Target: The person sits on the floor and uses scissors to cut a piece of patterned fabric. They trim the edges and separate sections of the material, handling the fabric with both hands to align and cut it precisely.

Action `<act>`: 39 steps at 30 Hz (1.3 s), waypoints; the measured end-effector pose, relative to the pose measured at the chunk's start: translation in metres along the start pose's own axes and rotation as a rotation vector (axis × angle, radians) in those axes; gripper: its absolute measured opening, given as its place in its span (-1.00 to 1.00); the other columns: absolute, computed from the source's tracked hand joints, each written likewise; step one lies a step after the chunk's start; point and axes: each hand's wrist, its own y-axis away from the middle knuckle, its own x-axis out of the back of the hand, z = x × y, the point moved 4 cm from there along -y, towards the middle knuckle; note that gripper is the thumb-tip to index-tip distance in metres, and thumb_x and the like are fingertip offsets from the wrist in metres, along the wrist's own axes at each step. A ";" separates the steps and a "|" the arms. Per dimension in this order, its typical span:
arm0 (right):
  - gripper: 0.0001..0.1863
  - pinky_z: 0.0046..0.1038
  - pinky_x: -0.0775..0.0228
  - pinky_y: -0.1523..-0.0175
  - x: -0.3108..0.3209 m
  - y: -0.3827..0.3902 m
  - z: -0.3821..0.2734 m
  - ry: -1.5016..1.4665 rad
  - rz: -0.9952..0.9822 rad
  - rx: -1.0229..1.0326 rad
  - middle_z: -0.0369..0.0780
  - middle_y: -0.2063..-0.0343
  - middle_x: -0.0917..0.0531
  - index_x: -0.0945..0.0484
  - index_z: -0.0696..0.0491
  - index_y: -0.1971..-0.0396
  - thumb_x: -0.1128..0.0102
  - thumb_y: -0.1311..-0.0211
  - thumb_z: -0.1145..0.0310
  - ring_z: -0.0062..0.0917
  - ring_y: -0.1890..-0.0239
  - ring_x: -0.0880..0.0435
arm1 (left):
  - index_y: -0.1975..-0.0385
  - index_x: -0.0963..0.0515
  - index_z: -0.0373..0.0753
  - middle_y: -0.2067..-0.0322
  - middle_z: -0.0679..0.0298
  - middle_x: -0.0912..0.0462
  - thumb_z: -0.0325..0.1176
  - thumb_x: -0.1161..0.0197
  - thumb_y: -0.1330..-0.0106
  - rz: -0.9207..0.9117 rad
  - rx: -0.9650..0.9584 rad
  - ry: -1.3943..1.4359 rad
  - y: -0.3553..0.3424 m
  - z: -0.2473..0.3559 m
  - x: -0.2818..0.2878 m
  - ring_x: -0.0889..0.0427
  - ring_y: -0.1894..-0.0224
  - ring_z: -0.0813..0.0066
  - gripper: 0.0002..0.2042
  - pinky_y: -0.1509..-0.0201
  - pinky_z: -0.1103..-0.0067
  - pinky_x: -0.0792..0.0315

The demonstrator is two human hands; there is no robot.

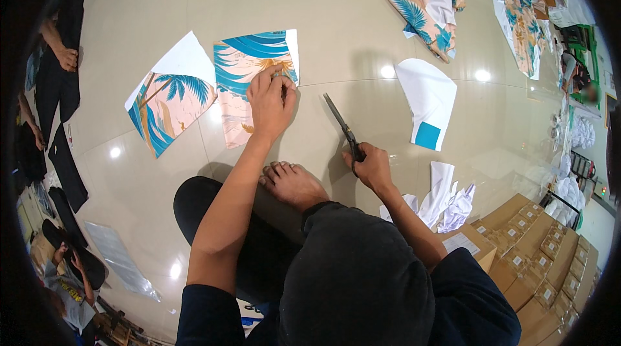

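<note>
My left hand (270, 101) rests on a printed fabric piece (239, 87) lying on the floor, its fingers curled and pinched near the right edge. That piece carries teal waves on peach, with a white strip along its right side. In my right hand (373, 166) is a pair of black-handled scissors (341, 119), held by the handles, blades pointing up and left above the floor. Just left of the printed piece lies another fabric piece (171, 107) with palm trees and a folded white corner. A white curved fabric piece (427, 101) with a teal patch lies to the right.
Printed garments (420, 10) lie at the far right. White fabric scraps (443, 197) sit beside my right forearm, near cardboard boxes (517, 255). My bare foot (294, 184) is close below my left hand. Other people and dark cloth (59, 81) are along the left, with a clear plastic sheet (119, 259).
</note>
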 end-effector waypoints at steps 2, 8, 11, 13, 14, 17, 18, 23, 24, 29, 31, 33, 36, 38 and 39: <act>-0.54 -0.16 -0.45 0.38 0.000 0.000 0.000 0.009 0.006 0.020 -0.01 0.64 -0.63 -0.67 0.24 0.46 -0.59 -0.25 0.09 -0.18 0.61 -0.62 | 0.23 -0.67 -0.14 -0.30 0.24 -0.61 -0.35 -0.40 -0.36 -0.009 0.001 -0.013 0.000 0.000 0.000 -0.46 -0.36 0.11 -0.92 -0.42 0.13 -0.18; -0.53 -0.16 -0.42 0.39 0.001 0.001 -0.003 0.000 0.019 0.025 -0.02 0.66 -0.61 -0.65 0.23 0.48 -0.60 -0.24 0.10 -0.22 0.62 -0.57 | 0.20 -0.66 -0.13 -0.33 0.24 -0.59 -0.36 -0.40 -0.37 0.000 0.023 0.015 0.001 0.001 -0.001 -0.43 -0.40 0.05 -0.91 -0.45 0.09 -0.15; -0.53 -0.16 -0.40 0.39 0.001 0.001 -0.002 -0.005 0.018 0.027 -0.02 0.66 -0.60 -0.64 0.23 0.48 -0.60 -0.24 0.10 -0.22 0.63 -0.54 | 0.20 -0.66 -0.14 -0.34 0.23 -0.58 -0.37 -0.39 -0.36 0.011 0.049 0.031 0.001 0.004 -0.003 -0.42 -0.41 0.04 -0.91 -0.46 0.08 -0.14; -0.54 -0.16 -0.40 0.40 0.000 0.001 -0.001 -0.004 0.017 0.029 -0.02 0.66 -0.60 -0.63 0.23 0.48 -0.60 -0.24 0.11 -0.21 0.63 -0.54 | 0.22 -0.67 -0.14 -0.33 0.22 -0.58 -0.35 -0.40 -0.36 0.012 0.039 0.031 0.000 0.004 -0.003 -0.42 -0.39 0.06 -0.91 -0.43 0.07 -0.13; -0.54 -0.16 -0.40 0.40 0.000 0.001 -0.001 -0.002 0.018 0.029 -0.02 0.66 -0.60 -0.63 0.23 0.48 -0.60 -0.24 0.11 -0.21 0.63 -0.54 | 0.23 -0.67 -0.15 -0.33 0.21 -0.59 -0.34 -0.41 -0.36 0.013 0.034 0.031 0.000 0.004 -0.003 -0.42 -0.39 0.07 -0.90 -0.42 0.06 -0.13; -0.53 -0.15 -0.40 0.39 0.001 0.001 -0.003 0.011 0.020 0.030 -0.01 0.66 -0.60 -0.63 0.24 0.48 -0.59 -0.24 0.11 -0.19 0.63 -0.56 | 0.22 -0.67 -0.14 -0.34 0.21 -0.58 -0.33 -0.41 -0.34 0.012 0.011 0.009 0.000 0.002 -0.003 -0.42 -0.39 0.07 -0.89 -0.43 0.06 -0.13; -0.53 -0.15 -0.41 0.39 0.001 0.001 -0.004 0.016 0.020 0.031 -0.01 0.66 -0.60 -0.64 0.24 0.48 -0.59 -0.24 0.11 -0.18 0.62 -0.57 | 0.22 -0.67 -0.14 -0.35 0.21 -0.58 -0.33 -0.41 -0.34 0.014 0.012 0.008 0.001 0.002 -0.003 -0.42 -0.39 0.08 -0.89 -0.43 0.07 -0.13; -0.54 -0.14 -0.43 0.38 0.000 0.001 -0.001 0.012 0.031 0.039 0.00 0.64 -0.63 -0.65 0.24 0.47 -0.59 -0.23 0.10 -0.14 0.61 -0.62 | 0.20 -0.66 -0.15 -0.35 0.20 -0.58 -0.33 -0.40 -0.36 0.019 0.015 -0.006 0.001 0.005 -0.004 -0.44 -0.38 0.09 -0.89 -0.43 0.11 -0.14; -0.54 -0.14 -0.44 0.38 -0.001 0.000 -0.001 0.013 0.026 0.033 0.00 0.64 -0.63 -0.65 0.24 0.47 -0.59 -0.23 0.10 -0.14 0.61 -0.62 | 0.16 -0.66 -0.15 -0.35 0.19 -0.58 -0.34 -0.39 -0.37 0.020 0.014 -0.004 0.001 0.005 -0.003 -0.43 -0.40 0.09 -0.87 -0.44 0.11 -0.15; -0.55 -0.08 -0.54 0.31 0.007 0.001 -0.006 0.030 0.056 0.024 0.05 0.59 -0.68 -0.66 0.22 0.47 -0.59 -0.23 0.09 -0.01 0.51 -0.73 | -0.01 -0.65 -0.17 -0.38 0.14 -0.53 -0.33 -0.38 -0.44 0.043 -0.050 -0.063 0.001 0.005 0.001 -0.39 -0.49 0.07 -0.79 -0.51 0.04 -0.18; -0.55 -0.06 -0.59 0.28 0.011 -0.001 -0.007 0.052 0.054 0.016 0.07 0.57 -0.71 -0.66 0.21 0.46 -0.60 -0.23 0.09 0.04 0.46 -0.77 | -0.11 -0.65 -0.16 -0.42 0.10 -0.48 -0.31 -0.37 -0.47 0.011 -0.044 -0.081 -0.002 0.002 0.002 -0.33 -0.55 0.02 -0.72 -0.56 -0.04 -0.14; -0.56 -0.07 -0.59 0.28 0.012 -0.003 -0.005 0.086 0.050 0.026 0.05 0.56 -0.71 -0.66 0.20 0.46 -0.60 -0.22 0.10 0.04 0.45 -0.77 | -0.21 -0.66 -0.10 -0.47 0.07 -0.43 -0.28 -0.36 -0.50 -0.031 -0.046 -0.117 -0.003 0.000 0.002 -0.26 -0.59 -0.06 -0.67 -0.62 -0.12 -0.08; -0.55 -0.06 -0.60 0.26 0.011 -0.004 -0.002 0.082 0.052 0.029 0.04 0.57 -0.71 -0.64 0.20 0.46 -0.60 -0.23 0.09 0.04 0.45 -0.77 | -0.33 -0.66 0.08 -0.54 0.04 -0.35 -0.21 -0.32 -0.54 -0.098 -0.055 -0.191 -0.002 0.001 -0.002 -0.17 -0.64 -0.21 -0.61 -0.66 -0.24 0.04; -0.55 -0.06 -0.60 0.25 0.011 -0.004 -0.004 0.091 0.049 0.022 0.04 0.56 -0.72 -0.64 0.20 0.46 -0.60 -0.23 0.09 0.04 0.44 -0.77 | -0.41 -0.64 0.24 -0.58 0.04 -0.32 -0.17 -0.28 -0.58 -0.125 -0.054 -0.233 0.001 0.004 -0.004 -0.13 -0.65 -0.29 -0.58 -0.66 -0.34 0.13; -0.55 -0.06 -0.60 0.25 0.011 -0.004 -0.005 0.095 0.048 0.020 0.04 0.56 -0.72 -0.64 0.20 0.45 -0.60 -0.24 0.09 0.04 0.44 -0.77 | -0.42 -0.63 0.28 -0.59 0.04 -0.30 -0.15 -0.27 -0.59 -0.139 -0.053 -0.234 0.002 0.005 -0.005 -0.10 -0.66 -0.32 -0.57 -0.65 -0.37 0.16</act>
